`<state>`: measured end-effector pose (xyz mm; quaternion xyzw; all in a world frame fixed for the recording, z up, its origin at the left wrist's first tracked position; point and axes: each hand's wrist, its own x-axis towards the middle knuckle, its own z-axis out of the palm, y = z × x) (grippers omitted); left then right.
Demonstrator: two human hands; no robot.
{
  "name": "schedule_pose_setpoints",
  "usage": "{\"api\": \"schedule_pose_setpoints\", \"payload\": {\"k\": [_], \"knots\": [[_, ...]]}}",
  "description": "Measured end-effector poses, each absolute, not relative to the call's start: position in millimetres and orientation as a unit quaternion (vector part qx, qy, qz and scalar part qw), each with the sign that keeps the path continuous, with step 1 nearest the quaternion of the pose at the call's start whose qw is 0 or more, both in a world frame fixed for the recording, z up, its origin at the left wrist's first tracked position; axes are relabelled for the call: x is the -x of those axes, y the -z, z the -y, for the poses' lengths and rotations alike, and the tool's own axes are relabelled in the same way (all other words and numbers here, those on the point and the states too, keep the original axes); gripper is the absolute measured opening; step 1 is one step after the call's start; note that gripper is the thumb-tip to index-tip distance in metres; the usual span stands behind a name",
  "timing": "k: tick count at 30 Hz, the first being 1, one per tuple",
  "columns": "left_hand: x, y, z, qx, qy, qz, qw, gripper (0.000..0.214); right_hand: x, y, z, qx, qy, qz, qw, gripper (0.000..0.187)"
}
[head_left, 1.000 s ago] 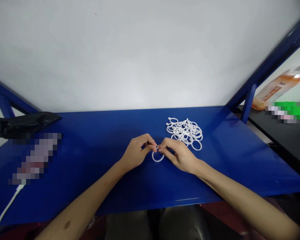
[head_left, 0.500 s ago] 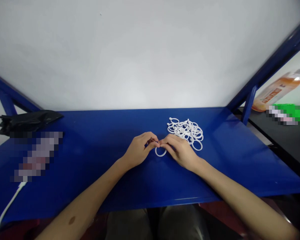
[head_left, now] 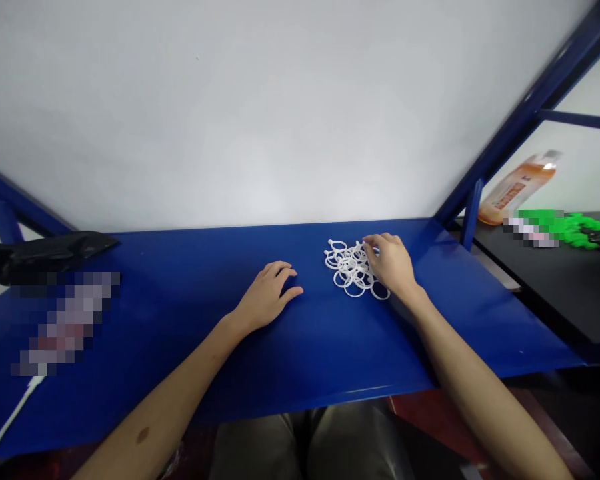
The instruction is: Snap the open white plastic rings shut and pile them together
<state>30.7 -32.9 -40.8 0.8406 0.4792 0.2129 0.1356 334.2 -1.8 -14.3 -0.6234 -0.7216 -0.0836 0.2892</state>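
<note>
A loose pile of thin white plastic rings point(head_left: 356, 291), several with small knobs, lies on the blue table point(head_left: 300, 360), right of centre. My right hand point(head_left: 393, 263) is over the pile's right side. Its thumb and forefinger pinch a white ring at the back right of the pile, and the hand partly covers the rings there. To the left of the pile my left hand point(head_left: 265, 293) rests on the table, fingers apart, holding nothing. Bare blue surface lies between it and the rings.
A black plastic bag point(head_left: 55, 250) lies at the back left, near a pixelated object point(head_left: 73, 323) with a white cable point(head_left: 13, 410). Past the right frame bar point(head_left: 473, 213), an orange bottle point(head_left: 517, 190) and green items point(head_left: 580, 228) sit on a black surface. A white wall point(head_left: 280, 120) stands behind.
My hands have separated. The right hand and the ring moved right to the pile, while the left hand let go and opened. The view has shifted slightly.
</note>
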Motion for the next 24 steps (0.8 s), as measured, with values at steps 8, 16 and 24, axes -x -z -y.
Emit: {"api": "schedule_pose_setpoints", "payload": {"k": [8, 16, 24], "knots": [[-33, 43, 33, -0.848, -0.214, -0.472, 0.112, 0.034, -317, 21, -1, 0.57, 0.068, 0.778, 0.254, 0.051], [-38, 47, 29, -0.842, -0.232, -0.478, 0.097, 0.025, -307, 16, 3, 0.601, -0.004, 0.796, 0.069, 0.075], [-42, 43, 32, -0.844, -0.222, -0.481, 0.082, 0.027, -306, 15, 8, 0.612, -0.01, 0.79, 0.039, 0.077]]}}
